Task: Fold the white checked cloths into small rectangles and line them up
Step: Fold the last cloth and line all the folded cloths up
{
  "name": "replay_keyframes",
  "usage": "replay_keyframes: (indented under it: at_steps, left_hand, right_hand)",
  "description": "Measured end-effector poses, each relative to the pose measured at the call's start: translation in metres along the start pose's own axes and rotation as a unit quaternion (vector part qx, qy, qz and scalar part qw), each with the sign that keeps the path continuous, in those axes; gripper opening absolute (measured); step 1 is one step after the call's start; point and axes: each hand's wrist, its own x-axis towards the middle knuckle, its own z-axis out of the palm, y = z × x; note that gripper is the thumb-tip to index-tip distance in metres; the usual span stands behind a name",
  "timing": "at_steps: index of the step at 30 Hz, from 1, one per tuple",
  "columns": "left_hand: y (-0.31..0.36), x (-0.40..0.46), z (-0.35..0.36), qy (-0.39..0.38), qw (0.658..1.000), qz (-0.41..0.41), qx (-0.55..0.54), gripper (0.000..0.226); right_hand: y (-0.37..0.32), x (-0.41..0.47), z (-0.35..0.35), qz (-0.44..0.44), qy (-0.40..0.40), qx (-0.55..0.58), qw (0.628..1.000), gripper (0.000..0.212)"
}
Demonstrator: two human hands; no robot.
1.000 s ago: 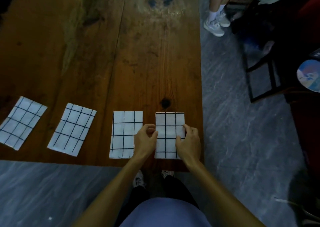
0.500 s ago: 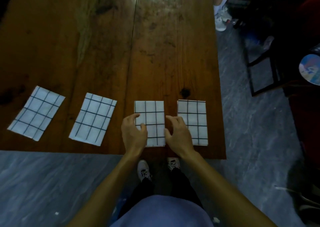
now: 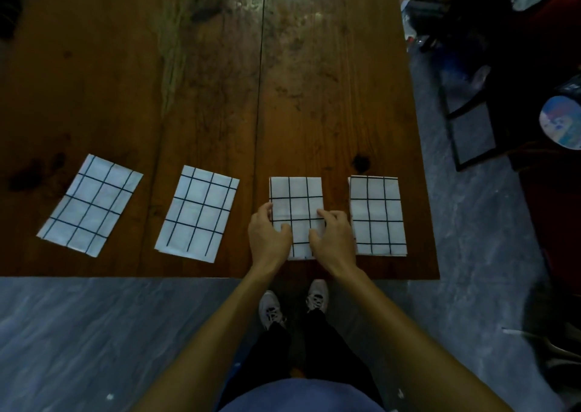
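Four folded checked cloths lie in a row near the front edge of the wooden table [image 3: 220, 97]. The first cloth [image 3: 89, 205] and second cloth [image 3: 197, 213] lie tilted. The left hand [image 3: 267, 234] and right hand [image 3: 333, 238] press flat, fingers spread, on the third cloth [image 3: 297, 197], hiding its lower part. The fourth cloth [image 3: 376, 216] lies just beside. No writing is readable anywhere.

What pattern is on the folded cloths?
White with a dark grid of lines, clear on the rightmost cloth in the head view.
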Motion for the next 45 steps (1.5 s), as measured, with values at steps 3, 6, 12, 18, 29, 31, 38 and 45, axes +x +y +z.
replay_keyframes:
  at_steps: [3, 6, 12, 18, 29, 31, 38, 45]
  left_hand:
    - [-0.001, 0.004, -0.001, 0.0, 1.0, 0.001, -0.004, 0.052]
    - [-0.001, 0.005, -0.002, 0.002, 1.0, 0.006, -0.013, 0.052]
    - [-0.005, 0.001, -0.04, 0.071, 0.997, 0.011, 0.0, 0.051]
    - [-0.05, 0.016, -0.132, 0.131, 0.985, -0.01, 0.109, 0.052]
    - [-0.08, 0.043, -0.156, 0.066, 0.99, -0.006, 0.124, 0.051]
    - [-0.078, 0.037, -0.152, 0.048, 0.993, -0.002, 0.11, 0.051]
    - [-0.081, 0.027, -0.15, 0.013, 0.995, 0.005, 0.095, 0.05]
    - [-0.079, 0.027, -0.16, 0.028, 0.996, 0.022, 0.082, 0.046]
  right_hand:
    - [0.0, 0.0, 0.0, -0.005, -0.003, 0.0, 1.0, 0.049]
    - [0.001, 0.001, -0.001, 0.0, -0.007, 0.021, 1.0, 0.05]
    - [-0.01, -0.008, 0.002, -0.084, 0.028, 0.045, 0.995, 0.043]
    - [-0.083, -0.029, 0.041, -0.166, -0.09, 0.092, 0.978, 0.048]
    - [-0.127, -0.032, 0.096, -0.042, -0.072, 0.109, 0.991, 0.055]
    - [-0.131, -0.034, 0.1, -0.03, -0.059, 0.103, 0.993, 0.056]
    - [-0.133, -0.043, 0.107, -0.006, -0.036, 0.08, 0.996, 0.058]
    - [-0.129, -0.041, 0.108, -0.017, -0.009, 0.078, 0.997, 0.057]
